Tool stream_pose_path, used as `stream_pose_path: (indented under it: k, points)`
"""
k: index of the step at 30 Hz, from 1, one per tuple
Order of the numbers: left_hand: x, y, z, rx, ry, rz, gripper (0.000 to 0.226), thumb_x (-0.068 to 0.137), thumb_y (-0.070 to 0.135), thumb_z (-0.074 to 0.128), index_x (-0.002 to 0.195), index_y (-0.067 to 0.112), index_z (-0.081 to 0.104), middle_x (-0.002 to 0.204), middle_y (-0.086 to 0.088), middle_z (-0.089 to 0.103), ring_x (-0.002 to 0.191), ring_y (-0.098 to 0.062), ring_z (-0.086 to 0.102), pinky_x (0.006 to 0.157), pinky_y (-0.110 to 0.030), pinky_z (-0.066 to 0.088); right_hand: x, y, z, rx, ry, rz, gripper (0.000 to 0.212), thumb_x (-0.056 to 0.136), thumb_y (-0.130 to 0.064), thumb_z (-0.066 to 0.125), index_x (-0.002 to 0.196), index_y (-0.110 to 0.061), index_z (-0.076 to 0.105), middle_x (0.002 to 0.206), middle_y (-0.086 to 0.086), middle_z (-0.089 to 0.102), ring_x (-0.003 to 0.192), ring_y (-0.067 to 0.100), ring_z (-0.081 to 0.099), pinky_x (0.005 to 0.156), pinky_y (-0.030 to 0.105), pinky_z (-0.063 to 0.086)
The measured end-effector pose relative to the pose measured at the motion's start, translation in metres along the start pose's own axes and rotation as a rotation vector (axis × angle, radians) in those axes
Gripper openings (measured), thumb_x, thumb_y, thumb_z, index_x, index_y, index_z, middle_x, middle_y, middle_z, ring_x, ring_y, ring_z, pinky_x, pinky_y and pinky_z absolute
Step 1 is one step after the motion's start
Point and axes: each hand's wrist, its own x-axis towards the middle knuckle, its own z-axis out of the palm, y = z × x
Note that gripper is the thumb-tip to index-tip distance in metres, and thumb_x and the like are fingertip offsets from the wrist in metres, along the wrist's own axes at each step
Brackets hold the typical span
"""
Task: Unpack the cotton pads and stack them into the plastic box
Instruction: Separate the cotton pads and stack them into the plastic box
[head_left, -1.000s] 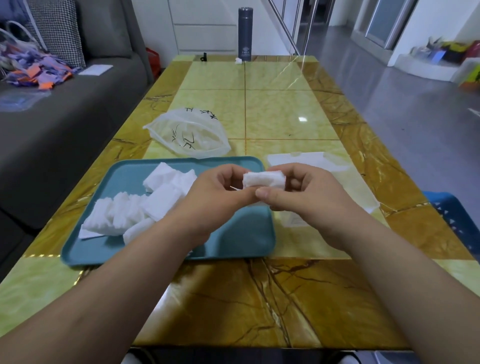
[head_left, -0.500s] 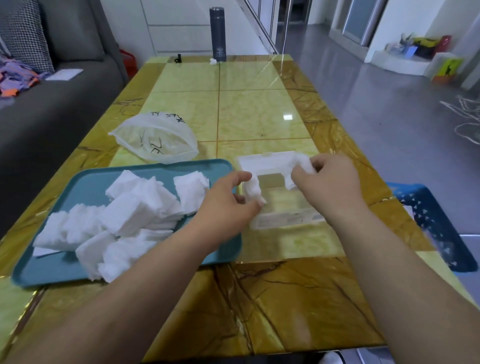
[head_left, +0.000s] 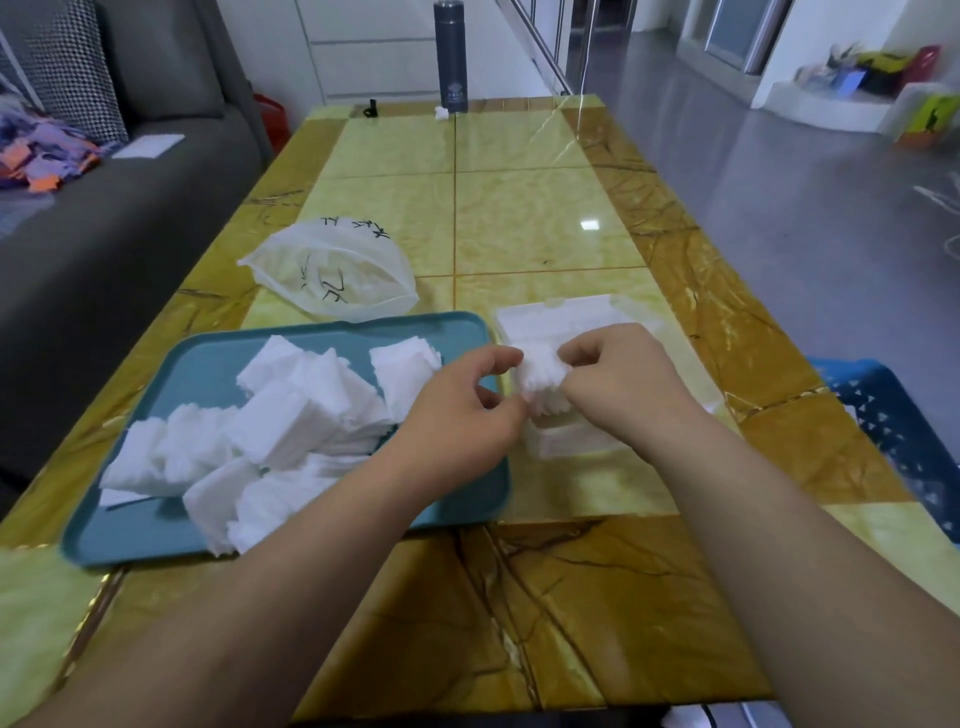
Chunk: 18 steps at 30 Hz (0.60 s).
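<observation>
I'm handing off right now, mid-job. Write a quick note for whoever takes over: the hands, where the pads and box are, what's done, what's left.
Left hand: pinches one side of a small stack of cotton pads.
Right hand: pinches the other side of it.
Where: the stack is over the clear plastic box, just right of the teal tray. I cannot tell whether it is seated inside.
Done: many pads are out of the plastic bag, which lies beyond the tray.
Left: the loose pile of pads on the tray goes into the box.
</observation>
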Motion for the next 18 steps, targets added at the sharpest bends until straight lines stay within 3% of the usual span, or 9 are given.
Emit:
stream_pose_path:
  k: [1,3,5,7,11,14,16,18]
  points:
    - [0.004,-0.003,-0.004,0.113,0.053,0.038,0.040,0.098,0.032,0.063,0.139,0.029,0.059,0.125,0.007,0.069,0.102,-0.008,0.066,0.091,-0.032,0.057,0.000,0.002,-0.001,-0.013,0.010,-0.002,0.037,0.066,-0.007,0.058,0.097,-0.004,0.078,0.085,0.006,0.070,0.079,0.027,0.064,0.074,0.037,0.057]
    - [0.012,-0.012,-0.016,0.459,0.139,0.112,0.041,0.100,0.031,0.057,0.140,0.024,0.057,0.140,0.003,0.059,0.128,-0.019,0.052,0.109,-0.039,0.044,-0.001,0.004,-0.003,-0.036,0.056,-0.008,0.041,0.076,0.000,0.057,0.109,-0.011,0.077,0.097,0.002,0.074,0.094,0.027,0.069,0.087,0.041,0.061]
    - [0.019,-0.020,-0.029,0.808,0.120,0.089,0.043,0.098,0.029,0.053,0.141,0.021,0.053,0.151,-0.003,0.047,0.144,-0.028,0.035,0.116,-0.043,0.034,-0.001,0.005,-0.005,-0.060,0.111,-0.026,0.042,0.079,0.000,0.056,0.112,-0.017,0.076,0.100,-0.005,0.072,0.097,0.023,0.069,0.092,0.043,0.060]
    - [0.021,-0.027,-0.037,0.991,0.018,-0.019,0.047,0.094,0.025,0.051,0.140,0.020,0.047,0.156,-0.009,0.039,0.151,-0.035,0.026,0.120,-0.047,0.028,-0.002,0.003,-0.005,-0.074,0.157,-0.040,0.045,0.082,-0.002,0.055,0.119,-0.020,0.074,0.109,-0.005,0.072,0.102,0.022,0.068,0.094,0.044,0.058]
    - [0.016,-0.027,-0.044,0.929,-0.098,-0.065,0.049,0.091,0.020,0.051,0.139,0.023,0.043,0.137,-0.009,0.053,0.124,-0.033,0.051,0.101,-0.046,0.044,-0.009,-0.006,-0.005,-0.084,0.223,-0.112,0.048,0.088,-0.002,0.052,0.127,-0.023,0.072,0.128,-0.005,0.070,0.118,0.019,0.064,0.096,0.041,0.055]
    - [0.006,-0.021,-0.046,0.857,-0.118,-0.022,0.046,0.097,0.024,0.050,0.143,0.025,0.046,0.139,-0.005,0.054,0.122,-0.031,0.053,0.099,-0.047,0.049,-0.021,-0.017,0.002,-0.027,0.260,-0.275,0.044,0.090,-0.001,0.048,0.119,-0.021,0.075,0.121,-0.006,0.071,0.110,0.017,0.066,0.093,0.038,0.057]
    - [-0.007,-0.018,-0.047,0.855,-0.146,0.021,0.041,0.097,0.026,0.050,0.138,0.028,0.052,0.136,-0.002,0.058,0.120,-0.028,0.055,0.098,-0.046,0.050,-0.030,-0.024,0.013,0.033,0.218,-0.349,0.041,0.092,0.000,0.049,0.114,-0.020,0.078,0.113,-0.009,0.072,0.101,0.006,0.065,0.090,0.021,0.054]
    - [-0.017,-0.017,-0.048,0.850,-0.164,0.072,0.040,0.096,0.025,0.055,0.136,0.032,0.056,0.131,0.001,0.060,0.118,-0.025,0.058,0.096,-0.044,0.051,-0.037,-0.028,0.025,0.108,0.134,-0.359,0.039,0.093,0.001,0.051,0.108,-0.020,0.080,0.104,-0.012,0.073,0.084,-0.008,0.063,0.076,0.002,0.046]
